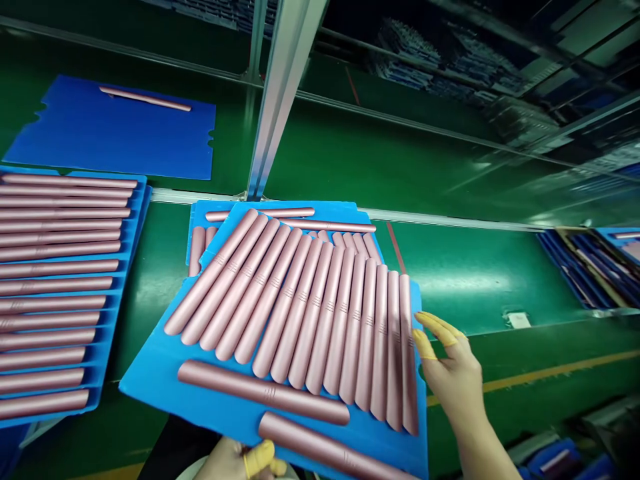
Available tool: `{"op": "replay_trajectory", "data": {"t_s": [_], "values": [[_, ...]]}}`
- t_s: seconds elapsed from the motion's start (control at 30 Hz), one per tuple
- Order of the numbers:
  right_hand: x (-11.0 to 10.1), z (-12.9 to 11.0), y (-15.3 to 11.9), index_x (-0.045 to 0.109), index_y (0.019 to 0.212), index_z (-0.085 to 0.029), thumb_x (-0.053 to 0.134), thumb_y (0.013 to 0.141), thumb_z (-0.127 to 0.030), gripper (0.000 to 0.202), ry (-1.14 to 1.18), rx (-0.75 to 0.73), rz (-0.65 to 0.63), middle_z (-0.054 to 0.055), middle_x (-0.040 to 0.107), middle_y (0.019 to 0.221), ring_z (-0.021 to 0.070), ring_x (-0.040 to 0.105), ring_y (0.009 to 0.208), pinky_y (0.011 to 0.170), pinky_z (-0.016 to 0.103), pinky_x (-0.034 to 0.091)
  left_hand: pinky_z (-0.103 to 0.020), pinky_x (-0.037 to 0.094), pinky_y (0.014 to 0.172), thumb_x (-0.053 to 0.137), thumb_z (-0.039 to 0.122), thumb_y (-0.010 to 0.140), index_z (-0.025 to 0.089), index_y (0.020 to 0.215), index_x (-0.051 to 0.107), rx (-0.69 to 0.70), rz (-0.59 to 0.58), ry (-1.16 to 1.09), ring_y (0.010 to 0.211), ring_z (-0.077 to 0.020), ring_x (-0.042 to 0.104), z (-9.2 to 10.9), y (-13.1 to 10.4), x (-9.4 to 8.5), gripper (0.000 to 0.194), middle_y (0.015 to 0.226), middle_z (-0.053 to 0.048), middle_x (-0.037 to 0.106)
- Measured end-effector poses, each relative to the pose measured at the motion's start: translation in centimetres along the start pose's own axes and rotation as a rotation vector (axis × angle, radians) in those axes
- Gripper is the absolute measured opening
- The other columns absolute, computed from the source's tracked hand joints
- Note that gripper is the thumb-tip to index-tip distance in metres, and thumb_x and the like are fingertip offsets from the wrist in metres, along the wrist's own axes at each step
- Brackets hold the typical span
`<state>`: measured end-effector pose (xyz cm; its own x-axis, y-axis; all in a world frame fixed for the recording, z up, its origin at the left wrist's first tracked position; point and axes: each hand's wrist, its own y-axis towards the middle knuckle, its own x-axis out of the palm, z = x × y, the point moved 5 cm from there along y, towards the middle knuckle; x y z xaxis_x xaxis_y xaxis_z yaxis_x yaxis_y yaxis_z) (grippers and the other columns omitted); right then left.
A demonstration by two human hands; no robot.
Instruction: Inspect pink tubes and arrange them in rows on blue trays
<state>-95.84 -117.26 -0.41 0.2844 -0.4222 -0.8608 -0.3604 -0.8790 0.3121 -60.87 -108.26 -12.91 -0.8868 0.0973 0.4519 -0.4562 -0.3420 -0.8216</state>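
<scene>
A blue plastic sheet (155, 373) lies tilted before me, bearing a fanned row of pink metallic tubes (295, 307). Two more tubes lie crosswise near its front edge: one tube (265, 392) whole in view, another tube (335, 448) cut by the frame's bottom. My left hand (240, 460), yellow covers on its fingers, is closed at the sheet's near edge, partly out of frame. At the right edge my right hand (453, 367), also with yellow finger covers, pinches the sheet between thumb and fingers beside the last tube. Its fingertips partly overlap the edge.
Under and behind lies another blue sheet (330, 208) with tubes. At left stands a tray of tubes (143, 200). A flat blue sheet (150, 143) carries one tube. A metal post (280, 100) rises behind. Stacked sheets (575, 270) stand at far right.
</scene>
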Motion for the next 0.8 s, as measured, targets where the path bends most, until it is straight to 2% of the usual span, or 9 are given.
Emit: {"op": "replay_trajectory", "data": {"t_s": [0.13,0.23,0.33,0.4,0.43,0.5,0.6,0.7,0.8], "values": [[-0.7,7.5,-2.9,0.062,0.111,-0.020,0.053,0.071,-0.054,0.052,0.030,0.494,-0.034,0.011,0.063,0.108,0.0282,0.060,0.095,0.089,0.047,0.046,-0.035,0.050,0.061,0.076,0.060,0.050,0.013,0.073,0.070,0.044,0.063,-0.022,0.066,-0.0271,0.065,0.6,0.2,0.2,0.053,0.070,-0.014,0.071],[0.0,10.2,-5.0,0.057,0.116,-0.016,0.055,0.067,-0.057,0.064,0.188,0.676,-0.052,0.013,0.063,0.110,0.0290,0.059,0.099,0.091,0.046,0.044,-0.035,0.050,0.060,0.082,0.053,0.046,0.010,0.077,0.068,0.036,0.140,-0.120,0.070,-0.0284,0.066,1.0,-0.8,-0.5,0.054,0.070,-0.016,0.070],[0.7,10.8,-6.2,0.057,0.113,-0.016,0.056,0.065,-0.056,0.063,0.340,0.720,-0.057,0.013,0.062,0.112,0.0279,0.057,0.104,0.093,0.042,0.043,-0.036,0.052,0.065,0.084,0.045,0.048,0.013,0.082,0.066,0.087,0.308,-0.197,0.073,-0.0283,0.066,2.5,-2.9,-3.3,0.050,0.073,-0.013,0.070],[1.1,10.6,-6.6,0.056,0.112,-0.016,0.057,0.064,-0.055,0.062,0.424,0.761,-0.078,0.010,0.065,0.101,0.0259,0.060,0.093,0.083,0.040,0.048,-0.036,0.053,0.067,0.080,0.044,0.056,0.016,0.090,0.065,0.171,0.442,-0.213,0.076,-0.0263,0.066,4.4,-4.7,-5.7,0.047,0.077,-0.010,0.070],[1.3,10.4,-6.8,0.056,0.112,-0.016,0.058,0.064,-0.055,0.062,0.464,0.781,-0.097,0.008,0.066,0.093,0.0243,0.061,0.084,0.076,0.038,0.049,-0.036,0.054,0.068,0.074,0.046,0.064,0.017,0.095,0.063,0.210,0.500,-0.195,0.078,-0.0244,0.065,5.5,-5.5,-6.8,0.044,0.083,-0.008,0.069],[1.6,10.0,-6.9,0.055,0.112,-0.016,0.059,0.063,-0.053,0.062,0.545,0.806,-0.126,0.004,0.065,0.078,0.0209,0.060,0.069,0.063,0.035,0.049,-0.037,0.054,0.072,0.060,0.045,0.080,0.018,0.106,0.059,0.264,0.556,-0.158,0.084,-0.0205,0.063,7.5,-6.8,-8.3,0.038,0.097,-0.007,0.066],[1.7,9.5,-7.0,0.056,0.109,-0.016,0.061,0.061,-0.050,0.059,0.648,0.802,-0.128,0.001,0.063,0.068,0.0192,0.058,0.060,0.056,0.033,0.048,-0.038,0.053,0.074,0.053,0.038,0.086,0.016,0.111,0.056,0.317,0.593,-0.117,0.089,-0.0189,0.060,9.7,-8.1,-9.5,0.034,0.107,-0.007,0.060],[1.7,9.5,-7.3,0.059,0.105,-0.018,0.063,0.058,-0.049,0.057,0.689,0.798,-0.132,0.002,0.066,0.070,0.0224,0.062,0.065,0.057,0.034,0.050,-0.036,0.053,0.071,0.054,0.037,0.085,0.015,0.108,0.056,0.375,0.637,-0.080,0.085,-0.0174,0.060,11.2,-9.3,-10.7,0.031,0.103,-0.007,0.061],[1.9,9.8,-7.7,0.062,0.099,-0.019,0.066,0.052,-0.050,0.056,0.675,0.805,-0.150,0.007,0.070,0.087,0.0282,0.064,0.086,0.070,0.037,0.053,-0.032,0.052,0.064,0.055,0.037,0.085,0.015,0.101,0.058,0.448,0.678,-0.030,0.076,-0.0151,0.059,13.0,-10.2,-12.4,0.027,0.093,-0.005,0.062]]}}
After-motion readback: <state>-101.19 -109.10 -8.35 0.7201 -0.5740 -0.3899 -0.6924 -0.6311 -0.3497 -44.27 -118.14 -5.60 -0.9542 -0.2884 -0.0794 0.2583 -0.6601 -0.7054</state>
